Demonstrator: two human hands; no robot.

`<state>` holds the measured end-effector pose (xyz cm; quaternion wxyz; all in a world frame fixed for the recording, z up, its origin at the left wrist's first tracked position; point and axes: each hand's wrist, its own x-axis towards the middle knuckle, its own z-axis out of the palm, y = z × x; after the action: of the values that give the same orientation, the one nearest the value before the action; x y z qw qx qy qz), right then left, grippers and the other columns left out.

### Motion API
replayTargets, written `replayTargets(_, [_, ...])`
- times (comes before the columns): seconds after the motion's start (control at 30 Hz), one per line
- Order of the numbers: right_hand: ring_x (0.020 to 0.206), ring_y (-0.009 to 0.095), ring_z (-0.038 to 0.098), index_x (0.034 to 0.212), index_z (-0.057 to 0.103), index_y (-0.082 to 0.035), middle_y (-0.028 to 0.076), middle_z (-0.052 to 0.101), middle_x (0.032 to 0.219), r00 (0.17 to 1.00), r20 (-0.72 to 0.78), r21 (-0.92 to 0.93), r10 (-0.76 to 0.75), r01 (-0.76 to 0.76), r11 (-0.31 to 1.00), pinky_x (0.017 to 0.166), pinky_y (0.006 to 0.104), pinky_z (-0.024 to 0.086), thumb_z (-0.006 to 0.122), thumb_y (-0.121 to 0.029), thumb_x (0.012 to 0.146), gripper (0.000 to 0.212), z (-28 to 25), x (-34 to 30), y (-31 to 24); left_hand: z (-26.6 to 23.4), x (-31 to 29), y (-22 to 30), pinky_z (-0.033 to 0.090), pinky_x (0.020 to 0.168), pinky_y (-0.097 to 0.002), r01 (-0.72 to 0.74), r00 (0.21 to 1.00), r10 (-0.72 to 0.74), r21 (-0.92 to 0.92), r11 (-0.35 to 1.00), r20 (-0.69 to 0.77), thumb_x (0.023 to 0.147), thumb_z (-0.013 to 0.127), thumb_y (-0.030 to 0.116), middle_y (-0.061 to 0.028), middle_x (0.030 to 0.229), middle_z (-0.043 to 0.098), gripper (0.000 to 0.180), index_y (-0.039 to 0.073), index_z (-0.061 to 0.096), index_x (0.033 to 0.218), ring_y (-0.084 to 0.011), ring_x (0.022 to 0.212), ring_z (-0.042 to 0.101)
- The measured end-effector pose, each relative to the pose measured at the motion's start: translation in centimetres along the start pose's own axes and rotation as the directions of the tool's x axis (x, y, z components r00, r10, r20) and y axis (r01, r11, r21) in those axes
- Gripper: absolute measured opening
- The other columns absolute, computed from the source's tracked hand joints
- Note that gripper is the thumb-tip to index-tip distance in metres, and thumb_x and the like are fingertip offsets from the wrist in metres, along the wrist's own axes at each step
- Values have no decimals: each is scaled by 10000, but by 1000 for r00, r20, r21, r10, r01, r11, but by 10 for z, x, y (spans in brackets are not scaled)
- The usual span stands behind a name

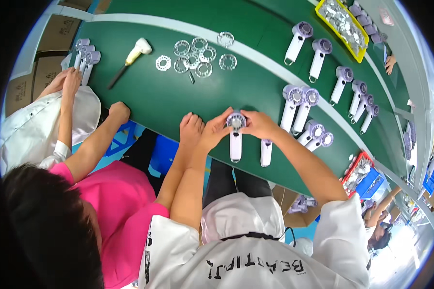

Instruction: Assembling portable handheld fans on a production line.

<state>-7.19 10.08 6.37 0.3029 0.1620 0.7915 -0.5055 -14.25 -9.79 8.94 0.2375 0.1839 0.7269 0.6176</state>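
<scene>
Both my hands hold a white and purple handheld fan [236, 144] by its round head, near the front edge of the green table [159, 101]. My left hand [215, 132] grips the left side of the head, with its thumb at the front. On the other side, my right hand [258, 124] has its fingers closed around the rim. The handle points down towards me. Beside my right wrist lies another fan [266, 153], its head hidden under my arm. Further right lies a pair of fans [288, 113].
Clear ring covers [203, 70] lie ahead, with a rubber-type mallet [139, 50] further left. A co-worker's hand [190, 126] rests close to my left arm. More fans [318, 60] lie beyond a pale rail [260, 58]. A yellow tray [318, 10] holds small parts.
</scene>
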Motion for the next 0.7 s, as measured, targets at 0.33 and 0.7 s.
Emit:
replayTargets(0.33, [827,216,738,1433,524,27,164,761,962,991,8,249,-133,127,960,780,336,569,830,-205,799,742,6,15,13,-16,-8,-86,356,1166,-320,242,925,-85,-404,882,370,904,690,-84,-107,1563,414,769,-22,318,1574,-173,1373,454])
replayTargets(0.7, [1026,265,720,1472,539,-114,81,760,1123,959,-253,-329,-124,35,944,949,407,517,777,-422,820,759,-2,-26,4,36,-41,-66,558,917,-340,343,928,-352,-88,935,-122,854,790,50,-186,1418,489,832,-9,344,1554,-229,1155,596])
